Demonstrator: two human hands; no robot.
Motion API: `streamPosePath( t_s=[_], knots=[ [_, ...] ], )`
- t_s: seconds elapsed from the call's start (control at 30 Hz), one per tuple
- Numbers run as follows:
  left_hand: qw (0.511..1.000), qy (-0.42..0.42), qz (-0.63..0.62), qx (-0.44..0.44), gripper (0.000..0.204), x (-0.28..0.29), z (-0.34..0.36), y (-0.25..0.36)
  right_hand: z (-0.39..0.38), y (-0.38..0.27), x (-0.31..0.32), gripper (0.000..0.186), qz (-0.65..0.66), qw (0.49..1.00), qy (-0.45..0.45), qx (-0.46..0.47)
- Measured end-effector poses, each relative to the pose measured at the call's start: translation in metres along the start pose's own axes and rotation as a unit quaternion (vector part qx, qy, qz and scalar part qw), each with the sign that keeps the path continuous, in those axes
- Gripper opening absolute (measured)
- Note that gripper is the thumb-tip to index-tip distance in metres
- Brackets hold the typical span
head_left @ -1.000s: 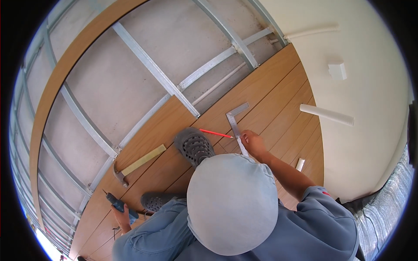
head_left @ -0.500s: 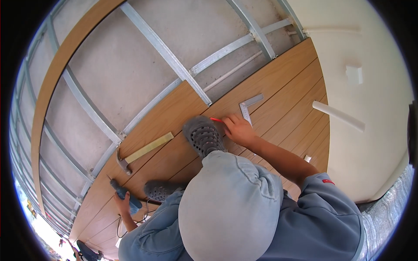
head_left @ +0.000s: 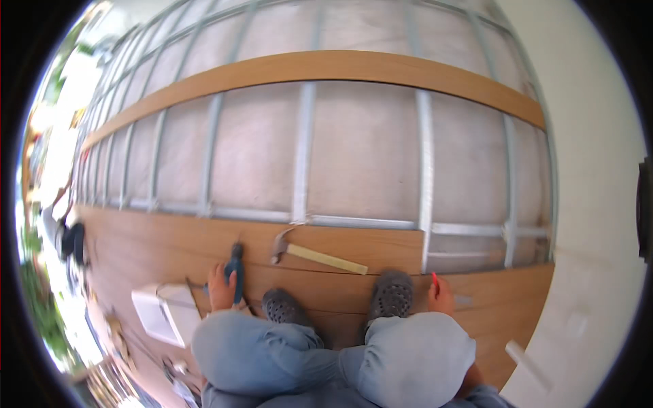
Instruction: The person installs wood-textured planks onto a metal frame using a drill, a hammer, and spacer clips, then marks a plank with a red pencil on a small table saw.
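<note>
My left hand [head_left: 222, 289] is closed on a blue-green electric drill [head_left: 237, 262], which lies on the wood planks with its bit pointing away from me. My right hand [head_left: 441, 299] is closed on a thin red pencil [head_left: 434, 279], near the edge of the end plank. Between the hands are my feet in dark clogs [head_left: 392, 294]. A claw hammer [head_left: 326, 259] with a pale yellow handle lies just beyond them on the boards. Beside my right hand is a metal square [head_left: 464, 300], blurred and partly hidden.
Wood-look planks [head_left: 149, 231] lie under me. Beyond them a metal frame [head_left: 302, 149] stands over grey concrete, crossed by one long plank [head_left: 326, 68]. At left are a white box [head_left: 153, 316] and another person [head_left: 64, 234]. A white tube [head_left: 527, 364] is by the right wall [head_left: 592, 204].
My view has swung left and lifted, showing more of the frame and the other person. Both hands still hold the drill and the pencil; the hammer lies as before.
</note>
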State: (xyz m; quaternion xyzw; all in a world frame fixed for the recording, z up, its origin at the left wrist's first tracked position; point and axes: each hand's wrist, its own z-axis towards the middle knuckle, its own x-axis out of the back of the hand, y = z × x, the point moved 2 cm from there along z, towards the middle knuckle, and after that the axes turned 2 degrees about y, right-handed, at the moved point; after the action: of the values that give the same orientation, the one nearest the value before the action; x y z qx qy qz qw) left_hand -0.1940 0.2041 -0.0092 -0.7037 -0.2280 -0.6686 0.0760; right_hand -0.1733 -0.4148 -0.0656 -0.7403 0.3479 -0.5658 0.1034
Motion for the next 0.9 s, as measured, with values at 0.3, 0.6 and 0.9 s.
streamPosePath(
  t_s=[0.3,0.6,0.9],
  knots=[
    [0.993,-0.005,-0.104,0.056,0.017,-0.011,-0.198,0.048,0.106,0.042,0.035,0.025,-0.065,0.982,-0.117,0.132],
    [0.872,-0.076,0.014,0.484,0.120,-0.056,-0.287,-0.009,0.176,-0.035,0.061,0.020,-0.079,0.979,-0.139,0.127],
    [0.850,-0.085,0.002,0.519,0.142,-0.062,-0.299,-0.027,0.154,-0.106,0.048,0.019,-0.087,0.972,-0.157,0.153]
  ],
)
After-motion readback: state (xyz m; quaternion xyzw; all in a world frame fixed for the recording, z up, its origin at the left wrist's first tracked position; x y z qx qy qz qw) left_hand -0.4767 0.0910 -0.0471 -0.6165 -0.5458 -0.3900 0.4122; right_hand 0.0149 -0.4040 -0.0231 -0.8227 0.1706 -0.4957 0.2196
